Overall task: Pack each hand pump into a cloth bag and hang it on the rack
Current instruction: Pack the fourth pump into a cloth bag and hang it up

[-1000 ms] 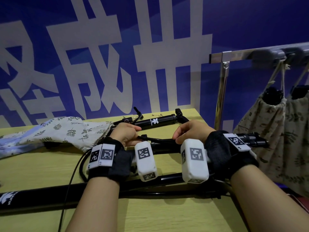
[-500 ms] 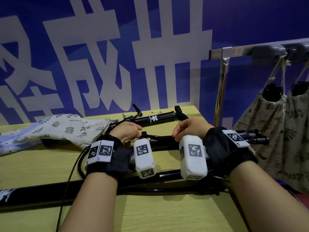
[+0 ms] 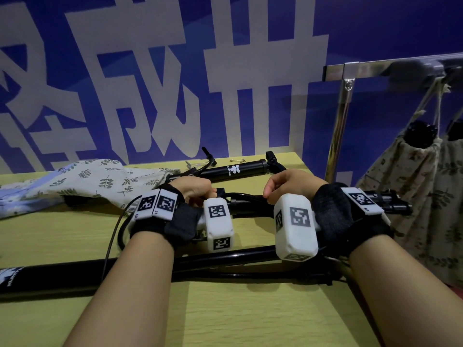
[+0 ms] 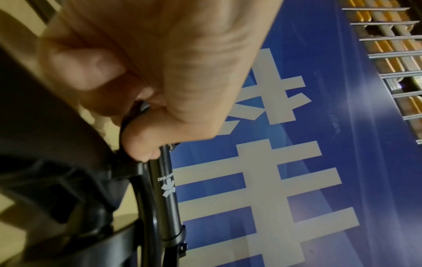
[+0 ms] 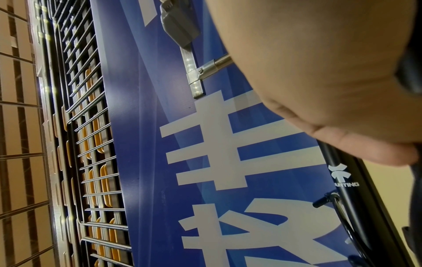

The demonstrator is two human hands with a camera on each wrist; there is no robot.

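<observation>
Blue wall panelling with large pale characters (image 3: 155, 78) backs the yellow-green tabletop (image 3: 250, 316), and on that tabletop we count three black hand pumps. We have both hands on the middle pump (image 3: 246, 209), which lies crosswise at the centre: our left hand (image 3: 194, 190) has its fingers (image 4: 91, 72) curled round the thin black hose (image 4: 124, 124) at the pump's left end, and our right hand (image 3: 292, 185) is curled over the same hose further right, fingertips pinched down on it, though the wrist view shows mostly the back of that hand (image 5: 319, 72). Behind it, near the far edge of the tabletop, lies the far pump (image 3: 238, 169) with a white logo on its barrel; in front, close to our forearms, lies the near pump (image 3: 100, 274), the longest in view, running off the left edge of the picture. One loose cloth bag (image 3: 82, 184) with a leaf print lies flat at the left, its mouth just beside our left hand. Two small metal needles (image 3: 236, 160) rest by the far edge. Right of the tabletop stands the metal rack (image 3: 340, 116), and two filled leaf-print hanging bags (image 3: 411, 186) dangle from its bar by their drawstrings, close together. Bare tabletop lies open in the foreground between our arms.
</observation>
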